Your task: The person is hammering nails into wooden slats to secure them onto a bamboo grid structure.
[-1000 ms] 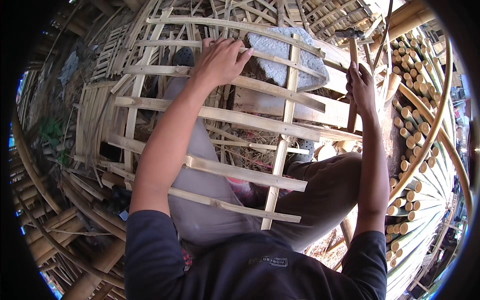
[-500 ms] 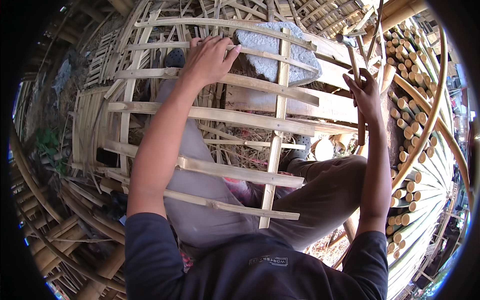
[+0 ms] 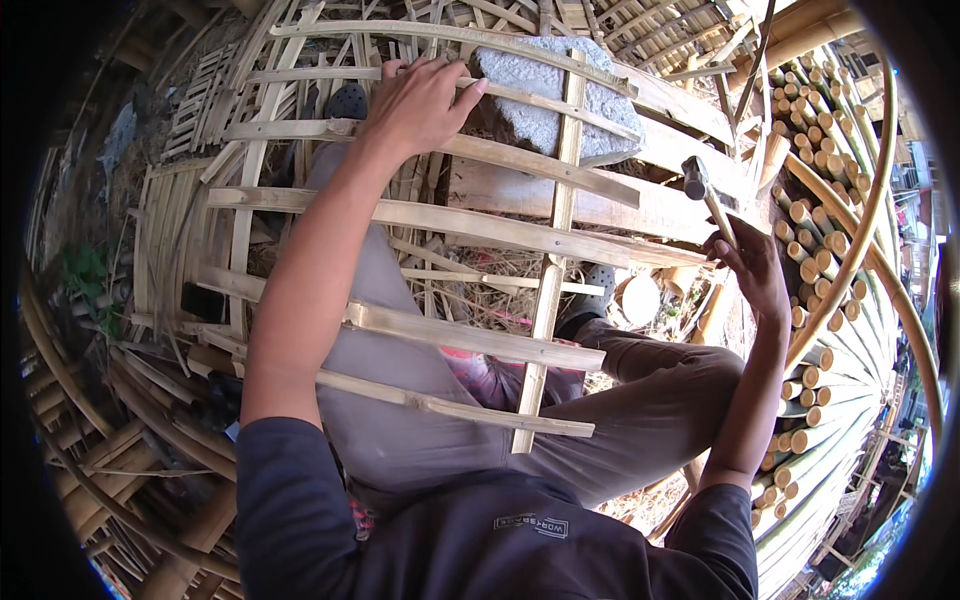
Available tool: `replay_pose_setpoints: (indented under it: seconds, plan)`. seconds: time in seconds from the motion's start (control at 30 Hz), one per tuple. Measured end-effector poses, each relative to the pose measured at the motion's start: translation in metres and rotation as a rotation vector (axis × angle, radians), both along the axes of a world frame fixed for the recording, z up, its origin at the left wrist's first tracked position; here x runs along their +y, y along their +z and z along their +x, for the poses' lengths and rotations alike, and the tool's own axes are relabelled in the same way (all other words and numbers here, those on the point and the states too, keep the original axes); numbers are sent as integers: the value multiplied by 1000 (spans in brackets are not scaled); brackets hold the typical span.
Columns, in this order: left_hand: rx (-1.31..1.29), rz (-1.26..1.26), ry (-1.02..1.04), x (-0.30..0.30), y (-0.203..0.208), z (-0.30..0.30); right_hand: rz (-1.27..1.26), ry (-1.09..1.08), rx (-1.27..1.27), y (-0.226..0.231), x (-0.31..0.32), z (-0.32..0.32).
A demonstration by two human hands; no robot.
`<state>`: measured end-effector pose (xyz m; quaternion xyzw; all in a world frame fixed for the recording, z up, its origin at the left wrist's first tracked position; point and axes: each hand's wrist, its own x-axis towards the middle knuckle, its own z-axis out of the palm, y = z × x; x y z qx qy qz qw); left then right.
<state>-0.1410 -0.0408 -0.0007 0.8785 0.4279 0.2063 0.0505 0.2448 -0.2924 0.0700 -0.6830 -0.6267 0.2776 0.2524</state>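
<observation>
A lattice frame of flat bamboo slats lies across my lap, its long strips nailed over two crosspieces. My left hand is closed over the second slat from the far end, fingers curled over its far edge and thumb pointing right. Under the frame's far right corner sits a rough grey stone block, with the right crosspiece passing above it. To the right, my right hand grips a hammer by its wooden handle. The dark metal head is raised, apart from the frame.
Pale planks lie beneath the stone. Stacked bamboo poles fill the right side, with a curved pole in front. Split bamboo strips and woven panels lie at the left. A dark perforated shoe shows through the slats.
My right hand has moved down and slightly right, and the hammer has tilted, its head now lower and nearer the frame. My left hand keeps its hold while the frame has shifted slightly.
</observation>
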Motion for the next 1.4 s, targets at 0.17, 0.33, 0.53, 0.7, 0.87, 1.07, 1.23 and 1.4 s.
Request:
replay_pose_setpoints:
  seconds: [0.17,0.33,0.53,0.7,0.87,1.07,1.23,1.4]
  plan:
    - [10,23,15,-1,-2,-2,-481,5,-61,17,-12,5]
    - [16,6,9,0,0,2,-616,257,-249,-5,2,-2]
    - [7,18,3,-1,1,-2,-751,263,-336,-7,40,-54]
    - [29,0,0,-1,5,1,-745,303,-402,-14,54,-61]
    - [20,-24,-9,-2,6,-2,-560,399,-343,-10,56,-72]
    - [3,-40,-12,-1,7,-2,-569,287,-296,-14,61,-72]
    - [25,-35,-8,-2,10,2,-583,263,-316,-20,59,-58]
    - [-2,-6,14,-1,5,0,-583,160,-161,-15,59,-69]
